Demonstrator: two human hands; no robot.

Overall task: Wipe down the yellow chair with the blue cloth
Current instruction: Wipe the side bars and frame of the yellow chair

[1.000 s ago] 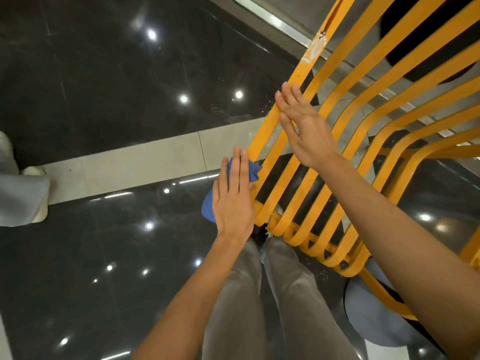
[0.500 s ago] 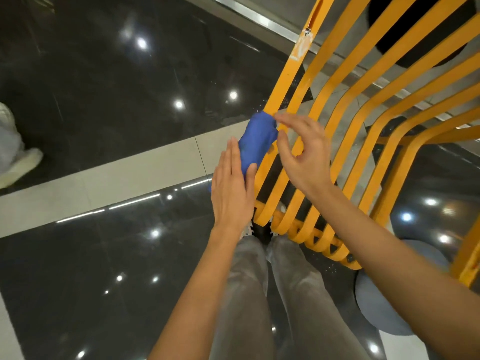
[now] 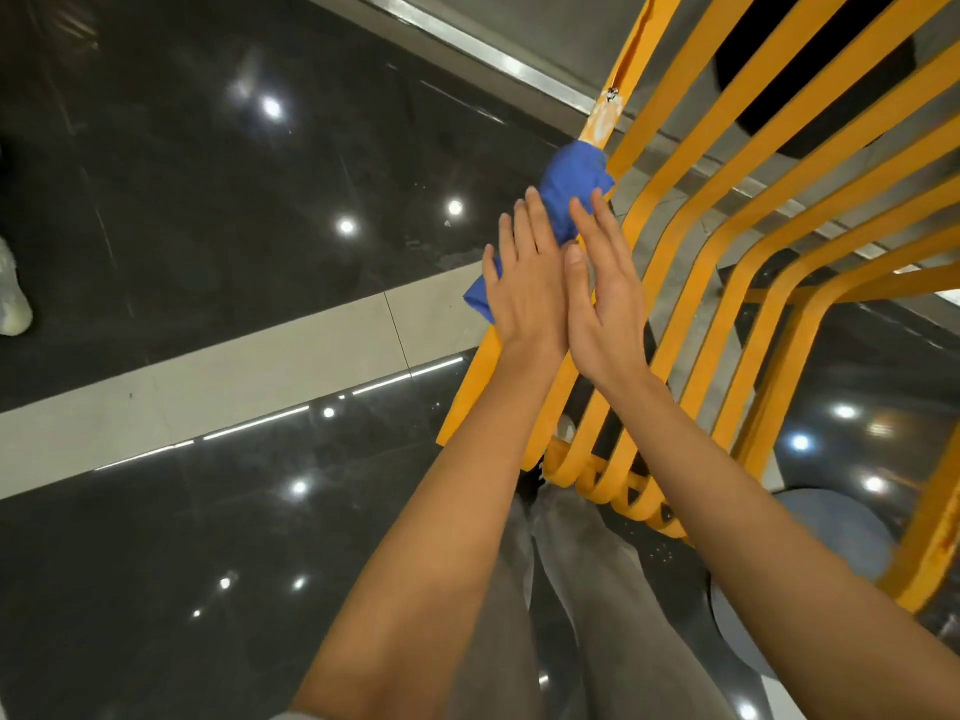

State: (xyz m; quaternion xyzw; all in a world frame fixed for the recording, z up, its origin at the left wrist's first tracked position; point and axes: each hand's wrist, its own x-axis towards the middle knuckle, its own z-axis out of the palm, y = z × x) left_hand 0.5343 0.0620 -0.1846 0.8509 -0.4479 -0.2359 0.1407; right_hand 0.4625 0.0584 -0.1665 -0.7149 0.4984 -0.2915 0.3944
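Your flat, straight-fingered left hand [image 3: 524, 283] and right hand [image 3: 605, 298] sandwich the crumpled blue cloth [image 3: 569, 179] on the yellow slatted metal chair's [image 3: 727, 283] outermost slat; remaining slats look unwiped, mostly left.

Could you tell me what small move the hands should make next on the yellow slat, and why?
Probably slide the blue cloth further up the outermost slat of the yellow chair. The left hand and right hand press it flat-fingered from both sides, and a pale scuffed patch sits just above the cloth, seemingly not yet wiped.
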